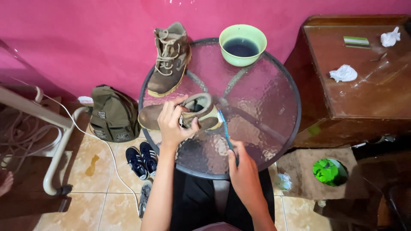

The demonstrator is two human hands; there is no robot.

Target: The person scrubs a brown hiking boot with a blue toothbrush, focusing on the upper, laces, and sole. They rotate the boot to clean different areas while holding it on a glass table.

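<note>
Left hand (174, 124) clamped over the ankle collar of a brown suede boot (188, 114), fingers curled across the top, thumb on the near side; boot lies on its side on the round glass desk (274, 102), toe pointing left, near the front-left rim

Right hand (245, 171) closed in a fist-like grip around the handle of a blue toothbrush (225, 130); bristle head touches the boot's pale rear edge

Second boot (170, 57), same pair by the look, stands upright at the back left of the desk, laces loose. Green bowl (242, 44) with dark liquid sits at the back, well apart from both hands

Risks, as judged:
- boot lies close to the rim; a hard brush stroke toward the left could push it off if the hold slackens
- glass top looks slick, so the boot may skid under pressure
- reaching back for the bowl could tip it; liquid would run over the glass and onto the navy sneakers (143, 160) and olive backpack (113, 114) on the floor
</note>
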